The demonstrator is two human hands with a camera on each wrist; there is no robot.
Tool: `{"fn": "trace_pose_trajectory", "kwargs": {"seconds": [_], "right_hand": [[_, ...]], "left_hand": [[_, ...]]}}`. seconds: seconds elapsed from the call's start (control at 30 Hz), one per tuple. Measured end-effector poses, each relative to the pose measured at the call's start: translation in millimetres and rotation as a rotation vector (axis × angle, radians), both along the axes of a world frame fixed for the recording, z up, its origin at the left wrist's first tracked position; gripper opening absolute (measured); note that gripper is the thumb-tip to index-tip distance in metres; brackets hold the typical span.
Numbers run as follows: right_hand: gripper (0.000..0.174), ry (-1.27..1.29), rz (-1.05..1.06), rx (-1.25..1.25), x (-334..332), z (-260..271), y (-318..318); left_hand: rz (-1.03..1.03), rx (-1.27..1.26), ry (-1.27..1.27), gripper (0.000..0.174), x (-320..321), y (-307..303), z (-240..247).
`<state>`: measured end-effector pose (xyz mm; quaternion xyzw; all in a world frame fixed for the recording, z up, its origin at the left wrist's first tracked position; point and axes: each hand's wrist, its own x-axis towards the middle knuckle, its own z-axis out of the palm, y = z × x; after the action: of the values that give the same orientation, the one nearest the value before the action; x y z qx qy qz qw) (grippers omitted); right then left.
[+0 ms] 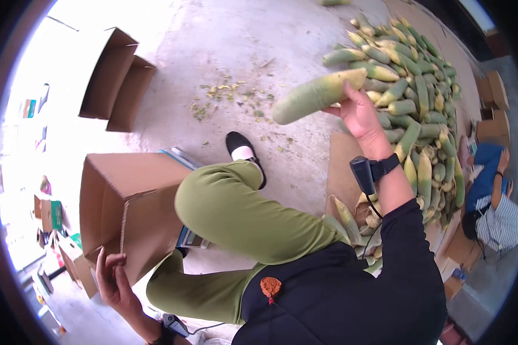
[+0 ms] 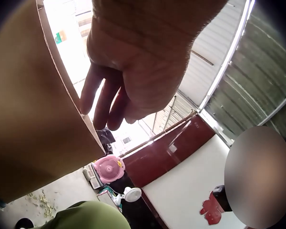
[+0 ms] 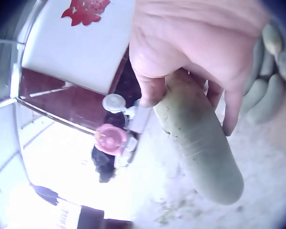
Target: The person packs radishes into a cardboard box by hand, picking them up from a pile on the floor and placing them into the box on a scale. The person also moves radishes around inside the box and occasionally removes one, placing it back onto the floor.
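My right hand (image 1: 360,112) grips a long green radish (image 1: 311,99) by its paler yellowish end and holds it up over the floor. Seen from the right wrist, the thumb lies along one side of the radish (image 3: 200,148) and the fingers wrap the other, while its blunt end points away. My left hand (image 1: 116,282) is at the rim of an open cardboard box (image 1: 149,198) standing beside my knee. In the left wrist view, its loosely bent fingers (image 2: 102,102) hang right at the box edge (image 2: 62,83) with nothing held between them.
A large heap of green radishes (image 1: 426,109) lies at the right. Two open cardboard boxes (image 1: 112,86) stand at the far left, with trimmings (image 1: 224,98) scattered on the floor. Another person (image 1: 495,213) sits beyond the heap. A pink fan (image 3: 110,139) stands in the background.
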<state>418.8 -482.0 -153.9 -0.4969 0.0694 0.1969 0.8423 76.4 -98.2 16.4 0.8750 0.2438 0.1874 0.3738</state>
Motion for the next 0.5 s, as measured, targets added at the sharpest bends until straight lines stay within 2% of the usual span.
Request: {"fn": "trace_pose_trajectory", "kwargs": {"seconds": [0.07,0.13,0.27,0.4,0.5], "right_hand": [[0.034,-0.095,0.128,0.194,5.8,37.7,49.5],[0.033,-0.119,0.258,0.297,0.4,76.6,102.2],[0.032,-0.118,0.574,0.542,-32.1,134.9,206.6],[0.032,-0.148,0.767,0.614,-90.6,167.2,290.1],[0.039,-0.061,0.927,0.688,-129.9,180.9,327.9]], "left_hand": [[0.023,-0.012,0.064,0.044,6.2,2.0,11.5],[-0.014,-0.043,-0.004,0.046,13.0,4.6,20.3],[-0.004,-0.166,-0.109,0.069,30.2,10.1,38.2],[0.009,-0.132,-0.169,0.076,25.1,25.3,40.0],[0.163,-0.199,-0.049,0.078,-15.2,52.5,37.8]]}}
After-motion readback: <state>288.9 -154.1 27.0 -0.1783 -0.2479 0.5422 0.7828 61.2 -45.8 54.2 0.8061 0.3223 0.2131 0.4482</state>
